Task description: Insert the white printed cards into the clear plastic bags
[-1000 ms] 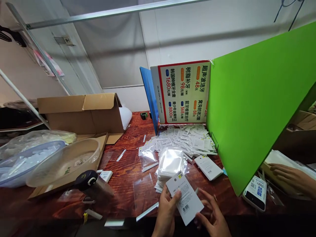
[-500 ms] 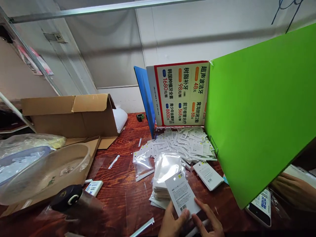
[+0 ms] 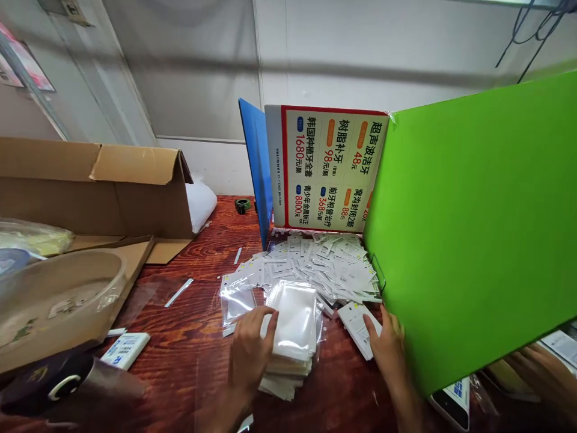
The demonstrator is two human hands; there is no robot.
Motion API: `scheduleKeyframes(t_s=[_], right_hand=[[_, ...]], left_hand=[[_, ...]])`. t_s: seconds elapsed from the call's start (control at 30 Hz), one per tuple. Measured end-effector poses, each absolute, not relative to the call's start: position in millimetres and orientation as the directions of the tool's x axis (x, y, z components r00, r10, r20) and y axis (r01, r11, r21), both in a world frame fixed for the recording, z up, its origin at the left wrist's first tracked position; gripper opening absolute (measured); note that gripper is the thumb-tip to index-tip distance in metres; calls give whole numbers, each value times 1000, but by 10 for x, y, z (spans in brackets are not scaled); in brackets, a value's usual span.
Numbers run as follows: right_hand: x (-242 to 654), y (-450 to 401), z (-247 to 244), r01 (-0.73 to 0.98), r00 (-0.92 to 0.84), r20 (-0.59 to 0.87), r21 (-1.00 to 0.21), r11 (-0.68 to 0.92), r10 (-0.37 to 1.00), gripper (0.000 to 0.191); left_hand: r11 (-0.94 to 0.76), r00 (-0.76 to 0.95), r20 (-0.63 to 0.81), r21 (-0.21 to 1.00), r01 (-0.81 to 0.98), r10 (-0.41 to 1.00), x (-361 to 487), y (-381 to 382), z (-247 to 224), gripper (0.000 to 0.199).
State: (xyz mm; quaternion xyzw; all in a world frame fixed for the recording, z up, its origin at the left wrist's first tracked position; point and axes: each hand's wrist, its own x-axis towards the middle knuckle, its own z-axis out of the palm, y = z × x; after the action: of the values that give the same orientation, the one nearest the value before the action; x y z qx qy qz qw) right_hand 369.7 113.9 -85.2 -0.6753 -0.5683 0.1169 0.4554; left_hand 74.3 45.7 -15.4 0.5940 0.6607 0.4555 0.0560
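Note:
My left hand point(image 3: 252, 346) is at the left edge of a stack of clear plastic bags point(image 3: 293, 322), its thumb and forefinger pinched at the top bag's edge. My right hand point(image 3: 391, 343) grips the upper right side of a white printed card point(image 3: 354, 328) on a small pile, thumb on top and fingers at the far edge. Behind both hands spreads a large heap of bagged white cards point(image 3: 315, 264). One more clear bag point(image 3: 238, 297) lies flat left of the stack.
A green panel point(image 3: 473, 222) slants up close on my right, joined to a printed board point(image 3: 327, 168) and a blue panel point(image 3: 256, 168). Leftward are a cardboard box point(image 3: 90, 192), a plastic tub point(image 3: 112, 264), a white box point(image 3: 126, 350) and a dark bottle point(image 3: 67, 385). Another person's hand point(image 3: 536, 373) shows at right.
Both hands held one white card before the stack; now they are apart, left at the bags and right at the card pile. The view has shifted to the right.

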Motion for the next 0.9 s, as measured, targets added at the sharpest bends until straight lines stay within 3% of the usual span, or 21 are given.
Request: scheduleKeyframes(t_s=[0.07,0.13,0.27,0.37,0.5,0.67,0.9], right_hand=[[3797,1070,-928,779,280,338,-627,-7,899,83],[3837,973,-985,843,235,291,-536,-46,927,66],[3822,883,-1050,903,204,242,-420,-87,949,37],[3816,915,-1066,905,218,248,-412,-101,944,31],[3827,976,-1055,856,285,267,-502,-120,920,26],[3856,949,-990,692,397,228,-711,-126,889,18],[3883,828,-869,351,405,78,-933,-76,911,43]], left_hand=[[-38,-311,441,622,782,842,648,543,-233,31],[55,-347,348,633,772,871,580,611,-309,32],[171,-403,99,795,582,910,480,686,-390,37],[193,-444,41,862,469,895,425,700,-408,36],[151,-483,59,910,385,873,392,679,-461,32],[118,-489,32,955,274,872,386,621,-543,49],[17,-480,163,937,349,862,433,567,-532,39]])
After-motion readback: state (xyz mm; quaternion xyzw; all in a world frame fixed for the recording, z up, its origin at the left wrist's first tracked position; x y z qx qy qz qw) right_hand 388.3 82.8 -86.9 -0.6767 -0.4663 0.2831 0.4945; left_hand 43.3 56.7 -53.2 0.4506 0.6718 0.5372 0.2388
